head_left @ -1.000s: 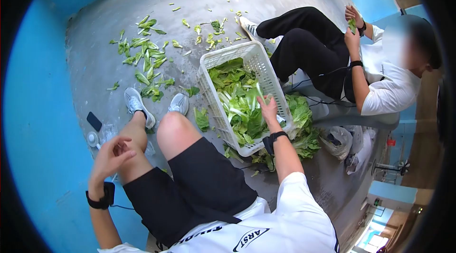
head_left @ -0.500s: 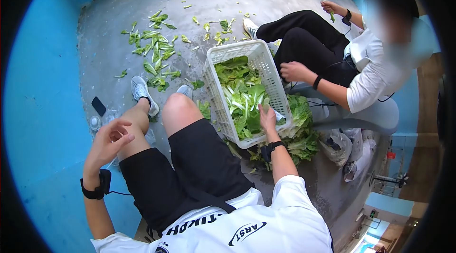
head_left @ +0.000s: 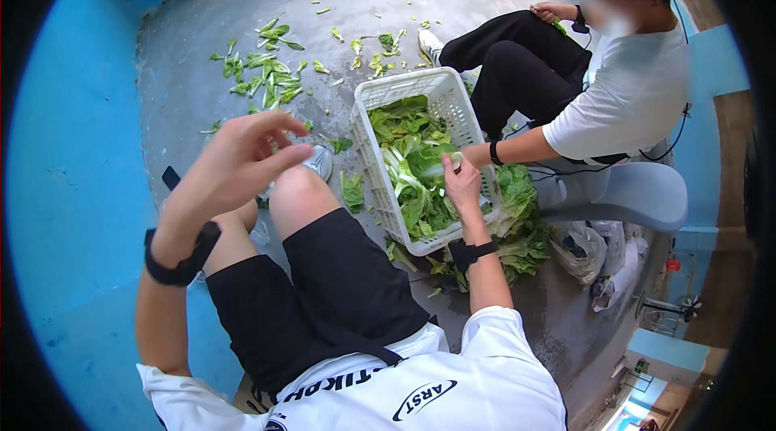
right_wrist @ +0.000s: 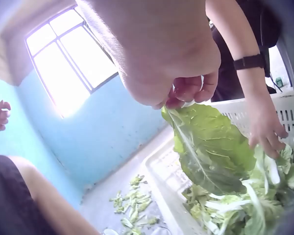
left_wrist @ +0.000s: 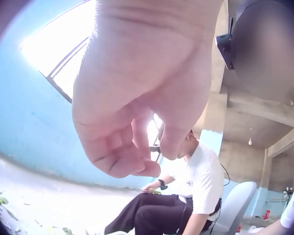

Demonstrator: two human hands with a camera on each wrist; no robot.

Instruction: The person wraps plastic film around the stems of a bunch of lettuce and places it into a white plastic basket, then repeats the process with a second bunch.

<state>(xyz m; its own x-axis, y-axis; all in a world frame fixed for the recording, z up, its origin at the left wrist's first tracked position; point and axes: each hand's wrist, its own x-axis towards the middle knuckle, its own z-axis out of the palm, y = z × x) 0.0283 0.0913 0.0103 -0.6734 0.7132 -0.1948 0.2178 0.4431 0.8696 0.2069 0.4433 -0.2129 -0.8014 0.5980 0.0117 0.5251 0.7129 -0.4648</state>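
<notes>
A white plastic basket (head_left: 402,88) full of leafy greens (head_left: 408,140) stands on the concrete floor by my right knee. My right hand (head_left: 459,179) is inside it and pinches the pale stalk of one green leaf (right_wrist: 210,147), lifting it clear of the heap; the right hand's fingers (right_wrist: 188,90) curl round the stalk. My left hand (head_left: 242,158) hovers above my left knee with fingers relaxed, holding nothing; in the left wrist view the left hand (left_wrist: 132,147) hangs loosely curled. A seated person's hand (head_left: 477,158) also reaches into the basket.
Trimmed leaves (head_left: 267,75) lie scattered on the floor ahead. More greens (head_left: 517,221) are piled right of the basket, beside a plastic bag (head_left: 578,249). A dark phone (head_left: 170,178) lies by my left foot. Blue walls enclose the left and back.
My left hand has risen from beside my knee to above it. My right hand has lifted a leaf from the heap. The other person has leaned in and reached into the basket.
</notes>
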